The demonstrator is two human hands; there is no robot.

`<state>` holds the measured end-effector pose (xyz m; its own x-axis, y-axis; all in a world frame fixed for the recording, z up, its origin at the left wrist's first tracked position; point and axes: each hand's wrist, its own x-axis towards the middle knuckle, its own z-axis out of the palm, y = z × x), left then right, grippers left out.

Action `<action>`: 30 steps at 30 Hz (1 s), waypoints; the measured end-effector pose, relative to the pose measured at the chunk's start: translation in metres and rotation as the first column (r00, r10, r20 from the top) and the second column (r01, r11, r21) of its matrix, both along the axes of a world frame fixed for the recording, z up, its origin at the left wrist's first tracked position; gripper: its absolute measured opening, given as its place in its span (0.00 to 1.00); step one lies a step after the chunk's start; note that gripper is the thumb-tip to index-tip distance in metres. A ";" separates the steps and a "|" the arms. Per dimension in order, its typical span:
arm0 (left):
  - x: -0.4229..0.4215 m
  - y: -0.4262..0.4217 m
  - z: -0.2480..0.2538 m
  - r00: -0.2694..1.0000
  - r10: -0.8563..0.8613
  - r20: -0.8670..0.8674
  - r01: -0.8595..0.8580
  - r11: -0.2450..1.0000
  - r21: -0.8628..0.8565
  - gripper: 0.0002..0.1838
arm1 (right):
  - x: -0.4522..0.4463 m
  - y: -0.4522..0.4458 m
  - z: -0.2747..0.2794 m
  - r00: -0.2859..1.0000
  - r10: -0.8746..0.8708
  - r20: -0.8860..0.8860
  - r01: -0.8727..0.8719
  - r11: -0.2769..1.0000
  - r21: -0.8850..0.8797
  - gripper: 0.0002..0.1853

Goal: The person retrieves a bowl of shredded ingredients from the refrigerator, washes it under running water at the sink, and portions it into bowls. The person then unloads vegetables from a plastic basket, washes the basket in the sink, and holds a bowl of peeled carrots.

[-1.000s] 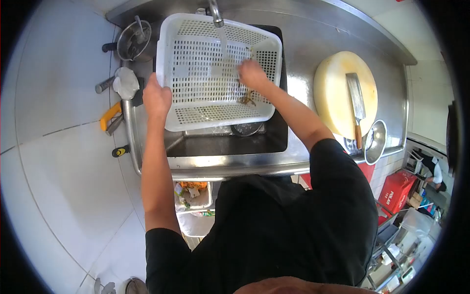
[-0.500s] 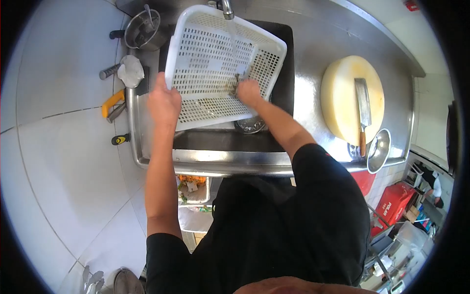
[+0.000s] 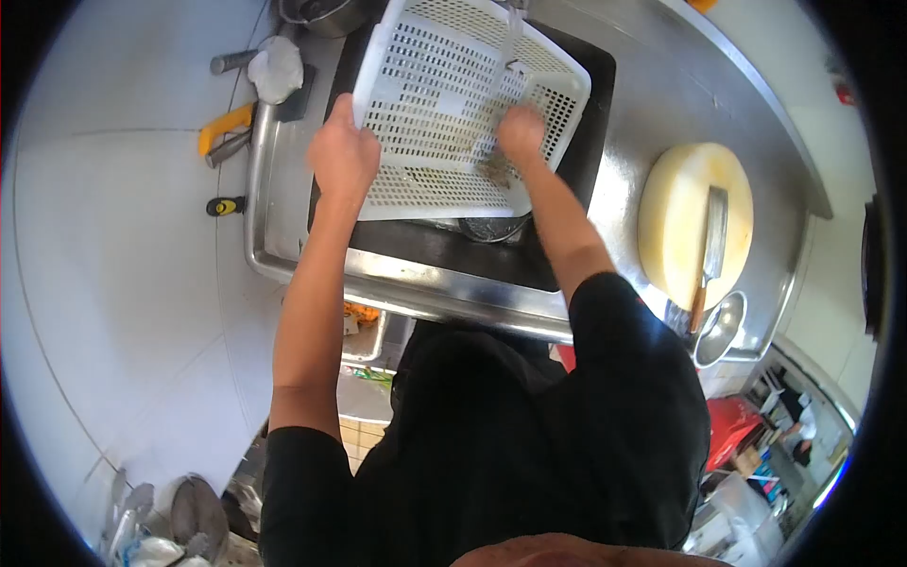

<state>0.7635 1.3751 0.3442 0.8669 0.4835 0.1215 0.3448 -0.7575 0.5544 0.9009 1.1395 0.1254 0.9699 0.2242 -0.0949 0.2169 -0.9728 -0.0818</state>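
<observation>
A white perforated plastic basket [image 3: 430,142] is tilted in the dark sink [image 3: 578,203]. My left hand [image 3: 345,156] is closed round its left rim. Inside the basket, near its right end, my right hand [image 3: 521,135] is curled closed; what its fingers hold, if anything, is hidden. A small clump of brownish scraps [image 3: 495,170] lies just below that hand, against the basket wall. Water [image 3: 508,52] runs from the tap at the top into the basket. Under the basket's lower edge, part of a dark round object [image 3: 493,229] shows in the sink.
Right of the sink, a cleaver [image 3: 715,236] lies on a thick round chopping block [image 3: 661,222], with a metal bowl [image 3: 722,329] beside it. On the left are a yellow-handled tool [image 3: 225,128], a white cloth-like bundle [image 3: 276,71] and a metal pot [image 3: 326,14].
The view has shifted and turned slightly. My right hand has moved a little up the basket's right end, leaving the brownish scraps below it. My left hand keeps its hold on the rim.
</observation>
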 end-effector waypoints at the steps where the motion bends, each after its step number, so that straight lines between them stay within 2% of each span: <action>1: -0.001 0.001 -0.002 1.000 0.022 0.015 -0.022 1.000 -0.016 0.15 | -0.019 0.008 0.002 0.977 -0.060 -0.205 0.071 0.996 0.046 0.11; 3: -0.005 -0.002 0.000 1.000 0.017 0.019 -0.017 1.000 -0.013 0.14 | -0.058 0.013 0.005 0.965 0.003 -0.262 -0.001 1.000 0.007 0.12; 6: -0.004 0.004 -0.001 1.000 0.025 0.018 -0.025 1.000 0.002 0.13 | -0.089 0.015 0.005 0.949 0.189 -0.252 -0.171 0.981 0.092 0.12; 9: -0.011 0.016 -0.011 0.995 0.046 0.093 -0.048 0.999 0.026 0.17 | -0.077 0.011 0.038 0.984 0.146 -0.105 -0.105 0.940 0.324 0.12; 10: -0.013 0.019 -0.015 0.997 0.044 0.071 -0.044 0.999 -0.007 0.16 | -0.074 0.017 0.060 0.995 0.083 -0.052 -0.046 0.863 0.503 0.12; 12: -0.019 0.022 -0.026 0.995 0.090 0.047 -0.085 0.993 -0.085 0.16 | -0.069 0.019 0.114 0.997 -0.076 0.005 0.042 0.611 0.791 0.13; 14: -0.025 0.020 -0.042 0.992 0.123 0.017 -0.119 0.981 -0.152 0.15 | -0.059 0.043 0.184 0.998 -0.042 -0.050 0.063 0.455 0.888 0.13; 15: -0.028 0.022 -0.052 0.988 0.148 0.036 -0.140 0.975 -0.172 0.15 | -0.052 0.065 0.214 0.998 -0.059 -0.038 0.055 0.326 0.944 0.14; 16: -0.028 0.025 -0.063 0.984 0.171 0.049 -0.159 0.969 -0.191 0.15 | -0.037 0.086 0.236 0.996 -0.090 0.004 0.024 0.301 0.953 0.14; 17: -0.031 0.026 -0.070 0.980 0.191 0.056 -0.176 0.961 -0.211 0.14 | -0.019 0.108 0.252 0.999 -0.018 0.030 -0.028 0.117 0.993 0.16; 18: -0.033 0.027 -0.070 0.977 0.208 0.048 -0.192 0.954 -0.229 0.13 | 0.002 0.125 0.269 0.992 0.095 -0.085 0.067 0.175 0.982 0.17; 20: -0.035 0.028 -0.070 0.979 0.203 0.011 -0.195 0.953 -0.231 0.15 | 0.025 0.154 0.300 0.940 0.323 -0.108 0.128 -0.041 0.991 0.19; 23: -0.034 0.032 -0.061 0.984 0.160 0.080 -0.142 0.971 -0.194 0.16 | 0.046 0.121 0.256 0.863 0.298 -0.409 0.420 0.026 0.907 0.23; 24: -0.033 0.032 -0.061 0.982 0.146 0.119 -0.123 0.976 -0.179 0.16 | 0.047 0.098 0.235 0.803 0.351 -0.482 0.523 -0.029 0.852 0.24; 27: -0.030 0.031 -0.048 0.983 0.126 0.132 -0.106 0.983 -0.149 0.13 | 0.048 0.045 0.222 0.788 0.276 -0.550 0.614 -0.296 0.731 0.23; 30: -0.019 0.023 -0.040 0.979 0.080 0.186 -0.057 0.990 -0.129 0.13 | 0.045 0.018 0.233 0.802 0.252 -0.542 0.597 -0.338 0.727 0.21</action>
